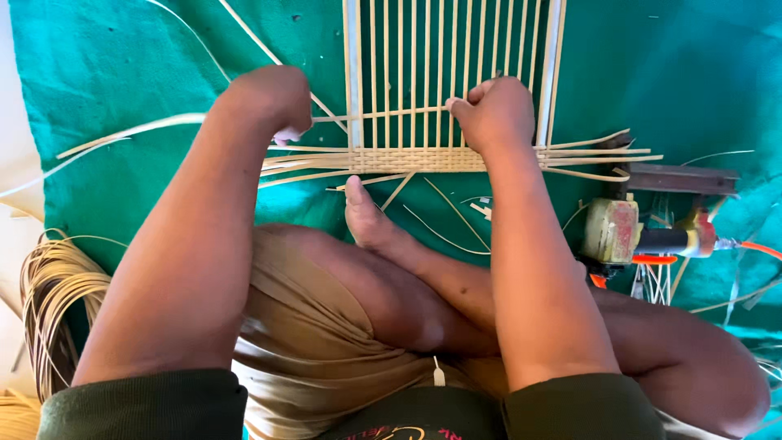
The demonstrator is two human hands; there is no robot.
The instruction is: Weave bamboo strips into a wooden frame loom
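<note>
1. A cane strip (383,113) lies across the upright strips of a woven cane panel (452,90), a little above the woven band (423,160). The panel lies on a green cloth (122,65), at the middle of the far edge.
2. The left hand (273,102) is closed on the left end of this strip, just beside the left rail of the panel.
3. The right hand (493,110) is clenched on top of the upright strips and pinches the same strip near the right rail.
4. Loose ends of the woven strips stick out on both sides of the band.
5. A bare foot (366,216) rests on the cloth just below the band, between the two forearms.
6. A pneumatic stapler (643,236) with an orange hose lies near the right edge of the cloth.
7. A coil of thin cane (53,301) lies at the left edge, partly off the cloth. I see no container.
</note>
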